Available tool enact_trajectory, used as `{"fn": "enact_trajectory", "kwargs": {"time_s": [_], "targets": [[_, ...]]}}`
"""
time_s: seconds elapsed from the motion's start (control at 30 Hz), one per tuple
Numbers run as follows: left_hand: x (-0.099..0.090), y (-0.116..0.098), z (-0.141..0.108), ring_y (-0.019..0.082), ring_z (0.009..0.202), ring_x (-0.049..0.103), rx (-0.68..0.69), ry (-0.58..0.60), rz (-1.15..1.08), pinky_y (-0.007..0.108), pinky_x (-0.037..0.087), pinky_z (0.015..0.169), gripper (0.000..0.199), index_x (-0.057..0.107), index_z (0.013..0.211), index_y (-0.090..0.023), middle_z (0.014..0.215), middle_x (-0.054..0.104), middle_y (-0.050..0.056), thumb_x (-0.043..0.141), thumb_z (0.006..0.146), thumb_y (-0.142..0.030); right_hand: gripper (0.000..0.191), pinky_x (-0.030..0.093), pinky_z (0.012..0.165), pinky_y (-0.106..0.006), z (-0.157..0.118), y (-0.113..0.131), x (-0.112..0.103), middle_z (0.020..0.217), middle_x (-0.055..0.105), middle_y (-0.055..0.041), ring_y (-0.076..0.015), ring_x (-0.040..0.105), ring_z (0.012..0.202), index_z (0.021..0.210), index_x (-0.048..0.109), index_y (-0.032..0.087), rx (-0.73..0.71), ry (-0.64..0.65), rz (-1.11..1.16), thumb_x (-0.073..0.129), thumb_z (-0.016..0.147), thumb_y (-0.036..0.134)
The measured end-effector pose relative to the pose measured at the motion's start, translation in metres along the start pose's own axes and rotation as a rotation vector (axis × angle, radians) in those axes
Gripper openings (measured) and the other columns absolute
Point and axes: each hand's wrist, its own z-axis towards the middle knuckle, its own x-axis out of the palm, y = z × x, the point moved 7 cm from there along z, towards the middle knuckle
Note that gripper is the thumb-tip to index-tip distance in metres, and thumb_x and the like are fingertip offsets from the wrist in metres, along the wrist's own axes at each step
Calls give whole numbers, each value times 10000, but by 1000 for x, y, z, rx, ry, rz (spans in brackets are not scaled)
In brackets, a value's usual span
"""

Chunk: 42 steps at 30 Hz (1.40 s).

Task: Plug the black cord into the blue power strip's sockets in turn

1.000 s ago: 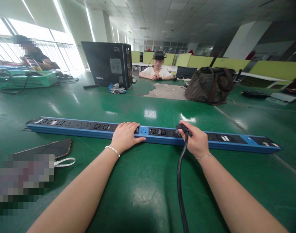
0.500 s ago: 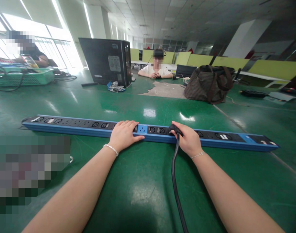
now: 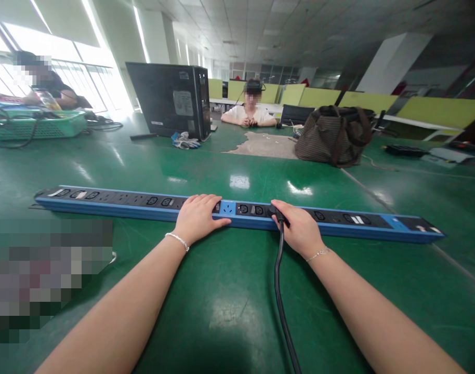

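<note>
A long blue and black power strip (image 3: 105, 206) lies across the green surface in front of me, its row of sockets facing up. My left hand (image 3: 197, 215) is closed over the strip just left of a blue socket, thumb along the near side and fingers over the top. To the right of that socket, my right hand (image 3: 300, 227) grips a black plug (image 3: 278, 214) between thumb and fingers at the strip's sockets. How deep the plug sits is hidden by my fingers. Its black cable (image 3: 277, 275) runs down towards me.
Behind the strip stand a black computer case (image 3: 163, 98), a pair of gloves (image 3: 185, 140) and a brown bag (image 3: 333, 135). A green basket (image 3: 54, 124) with cables is at left. One person (image 3: 250, 111) sits opposite, another (image 3: 60, 88) at far left.
My right hand and the plug have moved slightly left and down against the strip, and the plug's cable end now points more towards me. My left hand keeps its hold.
</note>
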Motion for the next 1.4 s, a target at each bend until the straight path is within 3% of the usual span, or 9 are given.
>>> {"fn": "enact_trajectory", "kwargs": {"time_s": [0.17, 0.53, 0.83, 1.4], "targets": [[0, 0, 0, 256, 1132, 553, -3, 3, 10, 416, 336, 1029, 663, 535, 1222, -215, 1218, 633, 80, 499, 751, -680, 366, 480, 941, -408, -3, -1, -1, 1179, 655, -70, -242, 545, 1166, 1206, 599, 187, 51, -76, -52, 522, 872, 314], [2, 2, 1, 271, 1127, 555, -20, 2, -16, 434, 344, 1019, 653, 545, 1221, -236, 1216, 632, 80, 516, 738, -675, 235, 484, 886, -356, -8, 14, -17, 1052, 701, -86, -209, 619, 963, 1039, 668, 177, -48, -223, -152, 547, 856, 262], [1, 0, 1, 269, 1144, 544, -15, 11, -23, 437, 337, 1027, 659, 534, 1232, -220, 1224, 625, 92, 511, 749, -666, 178, 491, 814, -328, 0, 15, -21, 995, 714, -79, -202, 644, 903, 924, 676, 175, -30, -173, -164, 541, 850, 263], [1, 0, 0, 257, 1140, 547, -17, 13, -9, 423, 330, 1036, 656, 531, 1229, -224, 1234, 623, 74, 507, 751, -672, 216, 491, 729, -308, 2, 22, -18, 1080, 692, -73, -201, 661, 853, 997, 661, 168, -43, -32, -267, 496, 872, 231]]}}
